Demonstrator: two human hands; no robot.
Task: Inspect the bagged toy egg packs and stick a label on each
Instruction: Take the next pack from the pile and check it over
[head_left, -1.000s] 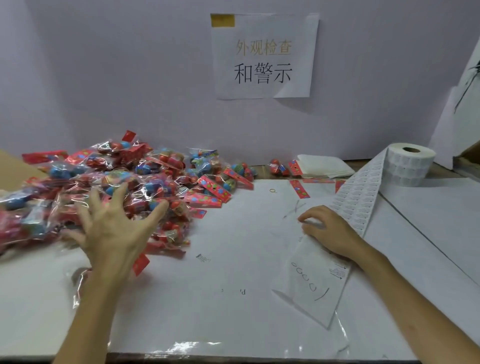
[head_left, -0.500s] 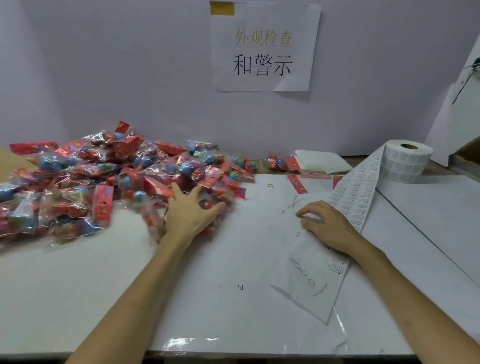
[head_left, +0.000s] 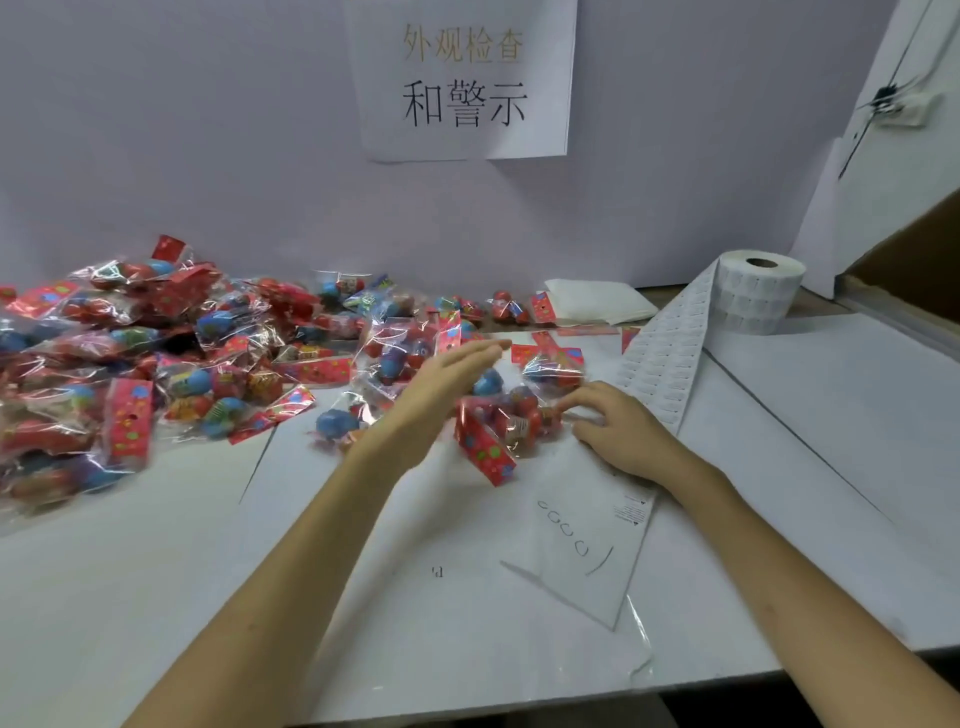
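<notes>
A big pile of bagged toy egg packs (head_left: 130, 364), clear bags with red header cards and blue and red eggs, covers the table's left side. Several packs (head_left: 498, 415) lie at the centre between my hands. My left hand (head_left: 441, 384) is flat with straight fingers, edge-on against these packs. My right hand (head_left: 618, 431) rests on the unrolled label strip (head_left: 660, 374), its fingertips touching the nearest pack. The label roll (head_left: 758, 296) stands at the back right.
A white table (head_left: 156, 597) with a lavender back wall and a paper sign (head_left: 462, 78). A folded white sheet stack (head_left: 592, 306) lies at the back. A cardboard box edge (head_left: 914, 260) is at far right. A marked backing sheet (head_left: 587, 545) lies in front.
My left hand has swept several packs from the pile rightward to the table's centre, up against my right hand. My right hand has stayed on the label strip.
</notes>
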